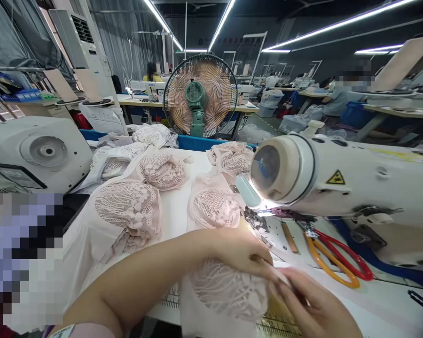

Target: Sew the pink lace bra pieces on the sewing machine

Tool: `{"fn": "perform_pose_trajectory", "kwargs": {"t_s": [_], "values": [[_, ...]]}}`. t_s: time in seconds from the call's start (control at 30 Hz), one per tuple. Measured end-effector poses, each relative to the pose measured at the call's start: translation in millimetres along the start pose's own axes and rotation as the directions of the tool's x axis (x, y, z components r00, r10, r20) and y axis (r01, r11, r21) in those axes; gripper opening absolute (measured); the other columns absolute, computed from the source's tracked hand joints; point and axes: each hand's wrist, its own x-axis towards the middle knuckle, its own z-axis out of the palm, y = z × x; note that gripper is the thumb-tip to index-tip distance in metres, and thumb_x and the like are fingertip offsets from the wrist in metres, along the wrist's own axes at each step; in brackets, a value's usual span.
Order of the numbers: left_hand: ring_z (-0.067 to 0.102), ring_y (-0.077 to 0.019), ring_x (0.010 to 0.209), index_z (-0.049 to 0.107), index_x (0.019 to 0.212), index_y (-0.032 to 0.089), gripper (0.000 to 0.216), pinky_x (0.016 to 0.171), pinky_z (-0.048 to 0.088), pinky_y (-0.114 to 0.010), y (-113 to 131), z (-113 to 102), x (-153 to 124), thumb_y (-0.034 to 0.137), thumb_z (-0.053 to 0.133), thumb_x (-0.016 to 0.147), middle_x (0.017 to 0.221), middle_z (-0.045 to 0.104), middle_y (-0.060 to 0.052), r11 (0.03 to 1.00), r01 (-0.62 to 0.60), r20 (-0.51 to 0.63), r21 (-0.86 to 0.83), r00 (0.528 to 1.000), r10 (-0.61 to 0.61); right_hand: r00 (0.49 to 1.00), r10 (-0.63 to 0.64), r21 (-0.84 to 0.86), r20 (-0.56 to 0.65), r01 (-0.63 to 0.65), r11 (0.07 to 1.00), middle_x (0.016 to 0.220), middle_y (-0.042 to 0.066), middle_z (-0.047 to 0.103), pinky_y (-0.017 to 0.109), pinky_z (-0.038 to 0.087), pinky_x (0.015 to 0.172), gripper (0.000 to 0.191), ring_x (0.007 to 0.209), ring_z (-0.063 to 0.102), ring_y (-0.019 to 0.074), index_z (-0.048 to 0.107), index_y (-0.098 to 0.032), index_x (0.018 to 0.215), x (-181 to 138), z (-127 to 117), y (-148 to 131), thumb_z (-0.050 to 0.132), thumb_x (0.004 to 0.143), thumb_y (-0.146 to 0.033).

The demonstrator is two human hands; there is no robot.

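A pale pink lace bra (216, 206) lies on the white table just left of the sewing machine's needle area, one cup behind my left forearm and another lace cup (229, 286) in front of it. My left hand (246, 253) reaches across the bra, its fingers pinched on the garment's edge. Close by at the right, my right hand (313, 300) pinches the same edge, the fingertips of both hands nearly meeting. What lies under the fingers is mostly hidden. Above them sits the lit head of the white sewing machine (285, 169).
Scissors with red and orange handles (333, 263) lie right of my hands under the machine arm. More lace bras (127, 206) are piled at the left, beside another white machine (38, 150). A large fan (199, 94) stands behind the table. A brass-coloured ruler (278, 326) edges the front.
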Motion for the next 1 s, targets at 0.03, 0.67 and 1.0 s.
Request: {"fn": "perform_pose_trajectory", "kwargs": {"t_s": [0.03,0.67,1.0], "values": [[0.054,-0.0104,0.069,0.061,0.084,0.015,0.023,0.064,0.043,-0.021,-2,2,1,0.035,0.050,0.088,0.078,0.062,0.000,0.999,0.015,-0.032,-0.043,0.999,-0.017,0.994,0.075,0.017,-0.076,-0.074,0.997,0.070,0.001,0.059,0.024,0.047,0.062,0.029,0.066,0.058,0.0165,0.057,-0.024,0.075,4,0,2,0.042,0.088,-0.044],[0.055,-0.0242,0.089,0.054,0.103,0.017,0.027,0.071,0.045,-0.035,-4,12,-1,0.013,0.055,0.076,0.100,0.051,-0.010,0.755,0.471,-0.260,0.456,0.882,-0.393,0.980,0.191,0.016,0.052,-0.192,0.981,0.096,-0.001,0.073,0.024,0.052,0.069,0.033,0.086,0.068,0.0199,0.067,-0.027,0.094,12,21,-6,0.042,0.083,-0.046],[0.046,-0.0239,0.098,0.056,0.101,0.011,0.026,0.080,0.040,-0.037,-19,11,0,0.014,0.051,0.076,0.105,0.050,-0.012,0.741,0.326,-0.158,0.587,0.944,-0.290,0.982,0.180,-0.070,0.064,-0.175,0.982,0.119,-0.002,0.065,0.025,0.054,0.081,0.044,0.110,0.060,0.0205,0.060,-0.025,0.120,10,22,3,0.038,0.086,-0.042]]}}
